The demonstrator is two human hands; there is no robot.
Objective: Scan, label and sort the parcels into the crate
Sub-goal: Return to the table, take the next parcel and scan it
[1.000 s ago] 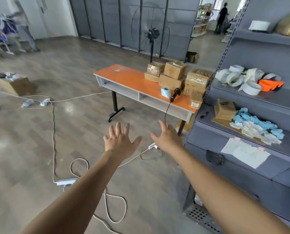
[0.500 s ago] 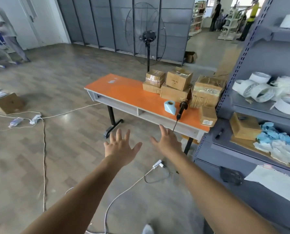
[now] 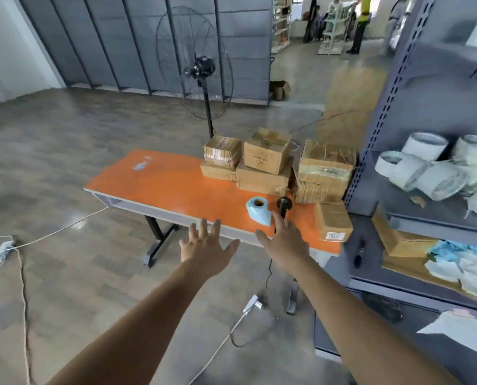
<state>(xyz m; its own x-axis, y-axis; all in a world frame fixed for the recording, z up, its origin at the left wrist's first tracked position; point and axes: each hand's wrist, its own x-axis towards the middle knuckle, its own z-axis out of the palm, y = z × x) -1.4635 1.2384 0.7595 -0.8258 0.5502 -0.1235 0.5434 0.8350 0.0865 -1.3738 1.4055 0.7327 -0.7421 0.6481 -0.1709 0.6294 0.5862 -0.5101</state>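
While both hands are spread and grasp nothing, no parcel is yet handled. At lower left of the frame a white floor cable [image 3: 24,295] crosses the walking path; a foot catching it could cause a trip. The left hand [image 3: 206,248] hovers at the near edge of the orange-topped counter [image 3: 176,184]. Right of it lie a pale blue label roll [image 3: 258,211] and a black handheld scanner [image 3: 284,204]; the right hand [image 3: 285,243] overlaps its handle, contact unconfirmed. A hasty reach could knock the roll off. The brown cardboard parcels [image 3: 267,159] stand stacked at centre right, beside grey metal shelving [image 3: 368,140]. No crate shows. Against the earlier frame, the counter looms larger, and both hands, previously over floor, now meet its edge.
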